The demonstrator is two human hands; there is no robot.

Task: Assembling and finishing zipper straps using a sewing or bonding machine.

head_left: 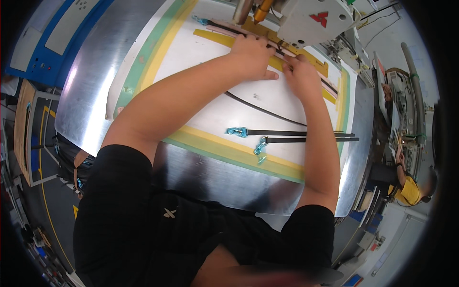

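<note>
Nearest is the person's black short-sleeved top [129,210], bearing a small pale crossed emblem [169,213]. Beyond it spreads a shiny silver metal tabletop [205,179], with a white board [191,103] on it edged in yellow and green tape [224,148]. Toward the board's near right, two narrow black straps [291,134] with teal metal hooks [237,132] lie side by side, partly behind the right forearm; a thin black cord-like strip [263,111] slants above them. Farther up, the left hand [251,57] is palm down and loosely spread, thumb out to the side, fingertips resting on a black strap with a teal hook at its upper left end [227,28]. The right hand [302,74] is just beside it, fingers bent with their tips at the same strap; whether they pinch it cannot be told. That strap lies directly under the fingertips, slanting from upper left to lower right along a flat ochre plate [313,61]. Over the plate hangs a white machine head [311,24] with a red angular emblem [319,19]. Off to the left are a bulging black bundle [67,160], possibly a bag, its contents unclear, and a blue box-shaped unit [33,69] with grey panels. Far right, a co-worker in a yellow top [409,191] stands by other equipment.
</note>
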